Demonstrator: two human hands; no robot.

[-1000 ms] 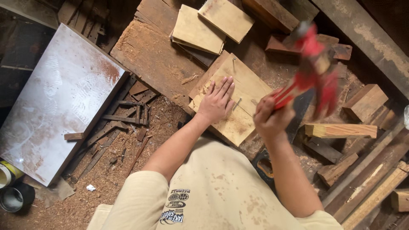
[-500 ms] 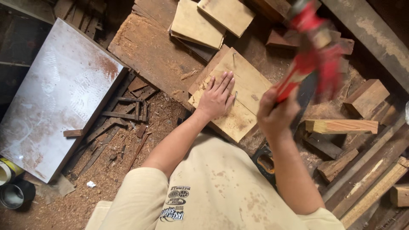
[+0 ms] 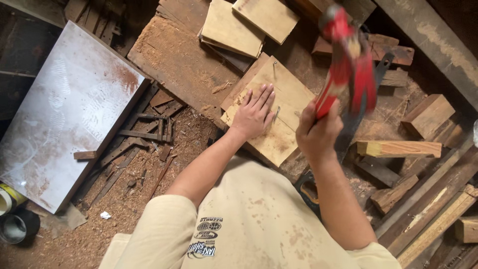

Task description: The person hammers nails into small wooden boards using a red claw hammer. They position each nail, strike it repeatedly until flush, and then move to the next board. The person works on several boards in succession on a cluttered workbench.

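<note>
My left hand [image 3: 254, 112] lies flat with fingers spread on a pale square wooden board [image 3: 286, 94] set on a rough plank. A bent nail [image 3: 277, 114] stands in the board just right of my fingers, and another nail [image 3: 274, 63] sticks up near the board's far corner. My right hand [image 3: 318, 132] grips the red handle of a hammer [image 3: 348, 60], raised and blurred above the board's right side.
A grey metal sheet [image 3: 64, 109] lies at the left, with tape rolls [image 3: 12, 219] by its near corner. More pale boards [image 3: 234, 30] are stacked beyond. Wood blocks and offcuts [image 3: 398, 148] crowd the right. A handsaw blade [image 3: 361, 114] lies under the hammer. Sawdust covers the floor.
The hammer has swung higher and back toward the top of the view. My left hand stays flat on the board.
</note>
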